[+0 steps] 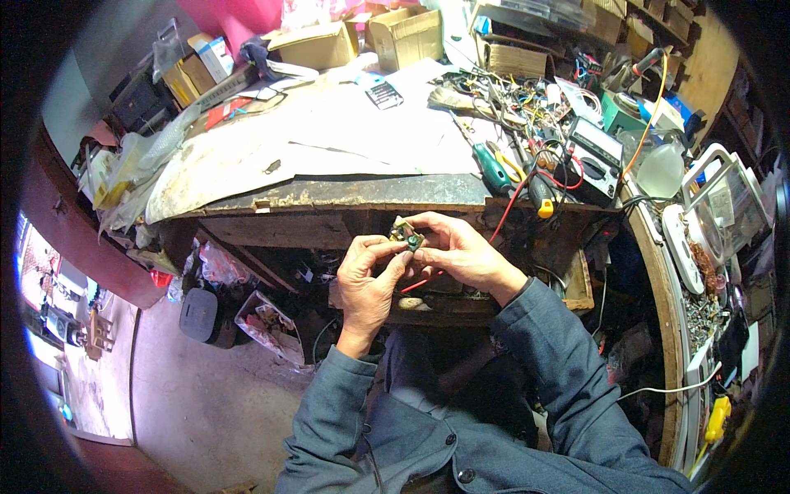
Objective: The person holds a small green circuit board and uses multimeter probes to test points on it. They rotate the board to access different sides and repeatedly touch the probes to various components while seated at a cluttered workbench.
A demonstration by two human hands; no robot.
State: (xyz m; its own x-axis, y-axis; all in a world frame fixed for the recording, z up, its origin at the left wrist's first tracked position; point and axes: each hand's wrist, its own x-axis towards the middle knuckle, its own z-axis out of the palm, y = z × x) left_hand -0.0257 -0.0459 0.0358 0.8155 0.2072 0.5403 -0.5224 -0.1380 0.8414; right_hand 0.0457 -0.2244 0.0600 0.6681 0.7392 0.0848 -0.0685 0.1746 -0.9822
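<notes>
Between the fingertips of both hands is a small green and brass-coloured electronic part [406, 235], held in front of the workbench edge. My left hand [369, 278] pinches it from the left with thumb and fingers. From the right, my right hand [461, 255] grips it, fingers curled over its far side. The fingers cover much of the part, so its exact kind does not show. A red test lead [508, 212] runs down from the bench behind my right hand.
White paper covers the workbench [329, 136]. A green-handled screwdriver [491, 169], yellow-handled pliers [512, 165] and a multimeter [594, 156] lie at its right, before tangled wires [527, 103]. Cardboard boxes [403, 39] stand at the back. An open drawer [461, 311] sits below my hands.
</notes>
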